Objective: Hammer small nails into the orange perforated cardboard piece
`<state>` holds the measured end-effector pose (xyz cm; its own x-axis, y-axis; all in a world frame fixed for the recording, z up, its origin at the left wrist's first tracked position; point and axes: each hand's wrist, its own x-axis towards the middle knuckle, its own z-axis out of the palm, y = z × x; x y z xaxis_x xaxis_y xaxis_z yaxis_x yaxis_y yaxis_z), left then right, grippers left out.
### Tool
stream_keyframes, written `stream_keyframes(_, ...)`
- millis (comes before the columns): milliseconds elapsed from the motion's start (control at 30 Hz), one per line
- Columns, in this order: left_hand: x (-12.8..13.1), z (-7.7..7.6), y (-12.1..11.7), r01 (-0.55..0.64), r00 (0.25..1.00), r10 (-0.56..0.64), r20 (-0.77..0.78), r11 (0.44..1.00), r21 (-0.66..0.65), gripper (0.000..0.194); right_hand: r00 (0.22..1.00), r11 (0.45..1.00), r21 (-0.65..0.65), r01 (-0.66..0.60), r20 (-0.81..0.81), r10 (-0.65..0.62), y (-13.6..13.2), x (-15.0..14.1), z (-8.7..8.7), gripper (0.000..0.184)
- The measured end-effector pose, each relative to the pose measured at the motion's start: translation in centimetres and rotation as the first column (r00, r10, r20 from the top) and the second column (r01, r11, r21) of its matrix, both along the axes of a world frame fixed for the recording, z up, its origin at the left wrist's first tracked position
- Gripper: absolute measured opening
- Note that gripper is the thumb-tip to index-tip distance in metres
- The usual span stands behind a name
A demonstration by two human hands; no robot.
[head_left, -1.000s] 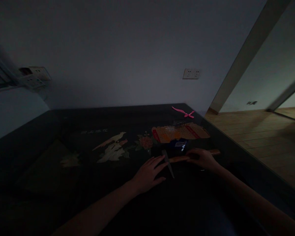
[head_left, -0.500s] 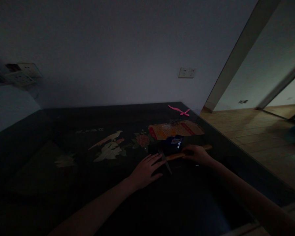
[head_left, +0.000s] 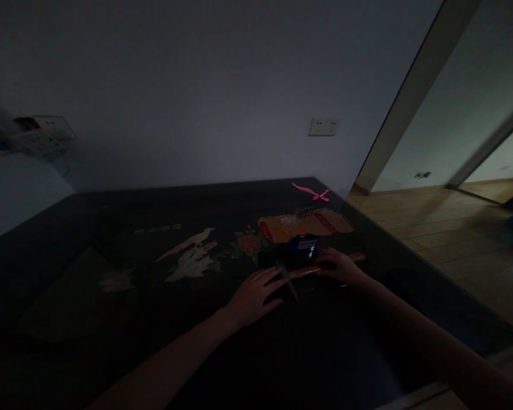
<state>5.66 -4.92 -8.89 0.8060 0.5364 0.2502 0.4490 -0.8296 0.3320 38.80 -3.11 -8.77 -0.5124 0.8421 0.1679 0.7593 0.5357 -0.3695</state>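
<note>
On the dark tabletop lies a hammer [head_left: 305, 271] with a wooden handle and a narrow dark metal head. My left hand [head_left: 254, 296] rests flat at the head, its fingers spread and their tips touching the metal. My right hand [head_left: 337, 266] is closed around the middle of the handle, whose end sticks out to the right. Just behind the handle stands a dark blue packet or box [head_left: 305, 245] with a small label; dim light hides its shape. Beyond it is a flattened yellow and red printed piece of packaging [head_left: 305, 225].
A pink ribbon [head_left: 312, 192] tied in a bow lies near the table's far right corner. The tabletop [head_left: 154, 199] carries a printed bird and flower picture. A wall with a double socket [head_left: 324, 127] stands behind. Past the right edge is the wooden floor [head_left: 431, 222].
The right hand and the handle's end sit slightly further left in the picture. The left hand stays at the hammer's head.
</note>
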Motion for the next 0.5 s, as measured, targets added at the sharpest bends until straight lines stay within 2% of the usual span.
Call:
stream_keyframes(267, -0.1, 0.0, -0.2, -0.012, 1.000, 0.012, 0.010, 1.000, 0.001, 0.049, 1.000, 0.999, 0.019, -0.028, 0.008, 0.028, -0.1, -0.5, 0.8, 0.022)
stream_keyframes(400, -0.2, 0.5, -0.5, -0.020, 0.999, 0.019, 0.031, 0.999, 0.030, 0.046, 0.999, 0.992, 0.122, 0.027, -0.048, -0.021, -1.4, -1.4, 2.4, 0.023)
stream_keyframes(500, -0.5, 1.7, -1.0, -0.021, 0.998, 0.017, 0.065, 0.997, 0.073, 0.037, 0.985, 0.978, 0.197, 0.064, -0.168, -0.031, -3.5, -3.9, 4.1, 0.017)
